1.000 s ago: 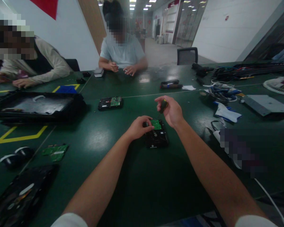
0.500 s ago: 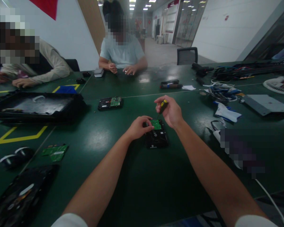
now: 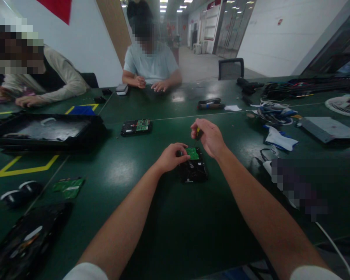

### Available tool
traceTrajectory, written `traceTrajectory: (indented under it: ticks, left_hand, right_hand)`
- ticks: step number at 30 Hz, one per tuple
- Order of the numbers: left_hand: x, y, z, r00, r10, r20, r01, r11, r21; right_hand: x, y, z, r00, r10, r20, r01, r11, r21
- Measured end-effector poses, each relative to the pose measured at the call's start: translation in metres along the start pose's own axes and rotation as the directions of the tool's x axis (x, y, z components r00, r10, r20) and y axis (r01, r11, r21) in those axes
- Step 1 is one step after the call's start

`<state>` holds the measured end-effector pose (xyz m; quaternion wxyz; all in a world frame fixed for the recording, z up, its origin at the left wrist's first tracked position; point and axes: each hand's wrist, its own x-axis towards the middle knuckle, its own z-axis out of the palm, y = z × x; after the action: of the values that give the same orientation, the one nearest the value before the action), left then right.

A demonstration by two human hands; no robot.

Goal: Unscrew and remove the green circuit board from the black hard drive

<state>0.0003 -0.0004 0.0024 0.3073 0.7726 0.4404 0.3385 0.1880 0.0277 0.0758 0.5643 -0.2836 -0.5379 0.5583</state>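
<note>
Head view: at frame centre I see the left hand (image 3: pixel 171 158), part-curled, bracing the hard drive (image 3: pixel 196 169), presumably for steadiness; whether it grips, I cannot tell. The right hand (image 3: pixel 210 137) closes around a screwdriver (image 3: pixel 198 133), seemingly angled for turning.

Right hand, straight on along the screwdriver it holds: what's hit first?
Most likely the far end of the hard drive, at or beside its green circuit board, met by the tip of the screwdriver in the right hand. The tip is too faint to tell whether it already touches.
</note>
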Motion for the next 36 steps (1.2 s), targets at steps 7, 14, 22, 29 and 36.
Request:
traceTrajectory:
  ticks: [7,14,22,29,36]
  left_hand:
    - [0.0002,0.0007,-0.0002,1.0,-0.012,-0.006,0.012,1.0,0.013]
    - [-0.0004,0.0,-0.0007,1.0,0.009,-0.006,-0.009,1.0,0.005]
    - [-0.0002,-0.0019,-0.0008,1.0,0.011,-0.003,-0.011,1.0,0.025]
    - [-0.0003,-0.0009,-0.0007,1.0,-0.001,-0.001,0.001,1.0,0.007]
    - [-0.0007,0.0008,-0.0013,1.0,0.004,-0.003,-0.004,1.0,0.007]
  right_hand:
    - [0.0,-0.0012,-0.0025,1.0,-0.002,-0.007,0.002,1.0,-0.012]
    - [0.0006,-0.0022,-0.0005,0.999,-0.018,-0.032,0.018,1.0,-0.007]
    - [0.0027,0.0028,-0.0036,0.998,-0.027,-0.064,0.028,0.999,0.025]
    - [-0.0001,0.0007,0.0007,0.999,-0.012,-0.048,0.014,0.998,0.058]
    - [0.0031,0.0021,-0.0035,0.999,-0.02,-0.032,0.022,0.998,0.064]
